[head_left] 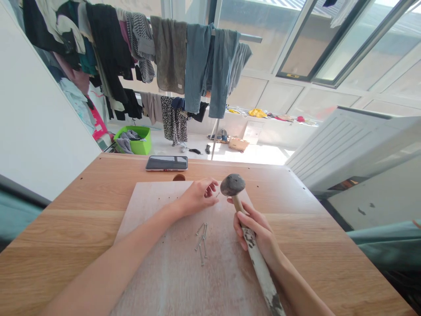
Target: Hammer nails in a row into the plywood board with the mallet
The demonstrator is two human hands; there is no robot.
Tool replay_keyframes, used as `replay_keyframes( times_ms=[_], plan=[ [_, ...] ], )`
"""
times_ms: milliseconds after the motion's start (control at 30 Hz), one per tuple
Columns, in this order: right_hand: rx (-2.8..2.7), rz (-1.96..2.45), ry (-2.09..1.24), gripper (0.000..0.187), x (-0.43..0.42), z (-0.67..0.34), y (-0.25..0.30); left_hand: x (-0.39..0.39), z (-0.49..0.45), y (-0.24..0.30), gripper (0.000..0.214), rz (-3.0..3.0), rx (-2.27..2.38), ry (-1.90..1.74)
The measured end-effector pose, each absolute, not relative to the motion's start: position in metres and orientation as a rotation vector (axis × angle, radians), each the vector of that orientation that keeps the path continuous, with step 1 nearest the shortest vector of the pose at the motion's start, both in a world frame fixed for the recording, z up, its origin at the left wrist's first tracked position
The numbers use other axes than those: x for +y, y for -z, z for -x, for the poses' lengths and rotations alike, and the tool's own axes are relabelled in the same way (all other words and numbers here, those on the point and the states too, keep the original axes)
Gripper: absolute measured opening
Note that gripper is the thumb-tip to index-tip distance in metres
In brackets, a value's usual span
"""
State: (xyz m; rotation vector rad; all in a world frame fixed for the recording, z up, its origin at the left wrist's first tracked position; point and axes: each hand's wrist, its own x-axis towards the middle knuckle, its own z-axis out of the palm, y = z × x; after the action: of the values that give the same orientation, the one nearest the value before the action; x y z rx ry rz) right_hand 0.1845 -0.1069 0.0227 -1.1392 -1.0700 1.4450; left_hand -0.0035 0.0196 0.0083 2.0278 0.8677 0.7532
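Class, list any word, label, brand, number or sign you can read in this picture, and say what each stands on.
No text can be read.
Yellow sticker on the window frame: too small to read.
Pale tag on the hanging grey-brown cloth: too small to read.
Phone: dark screen, nothing legible.
Mallet in the right hand: dark patches, no lettering discernible.

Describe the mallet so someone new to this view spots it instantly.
Start at the wooden table and find the pale board lying on it. Over the board's right side, the right hand grips the mallet by its handle. Its bulky, dark, rounded head and long pale handle with dark patches set it apart from the slim metal fasteners nearby.
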Motion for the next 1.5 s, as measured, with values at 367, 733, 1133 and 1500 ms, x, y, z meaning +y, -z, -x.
replay_keyframes(
  times_ms=[367, 733, 1133, 1500],
  plan=[
    [-1.001, 1.173, -1.396, 0.061, -0.109, -0.184, -0.023, -0.028, 0.035, -0.078, 0.025, -2.565, 0.923, 0.083],
    [-1.007, 1.162, -1.404, 0.060, -0.109, -0.186, -0.021, -0.025, 0.029, -0.070, 0.015, -2.673, 1.026, 0.178],
    [-1.024, 1.196, -1.387, 0.063, -0.109, -0.183, -0.024, 0.006, 0.042, -0.061, 0.012, -2.579, 1.050, -0.200],
    [-1.033, 1.196, -1.392, 0.063, -0.110, -0.184, -0.024, 0.010, 0.038, -0.053, 0.016, -2.616, 0.953, -0.301]
  ],
)
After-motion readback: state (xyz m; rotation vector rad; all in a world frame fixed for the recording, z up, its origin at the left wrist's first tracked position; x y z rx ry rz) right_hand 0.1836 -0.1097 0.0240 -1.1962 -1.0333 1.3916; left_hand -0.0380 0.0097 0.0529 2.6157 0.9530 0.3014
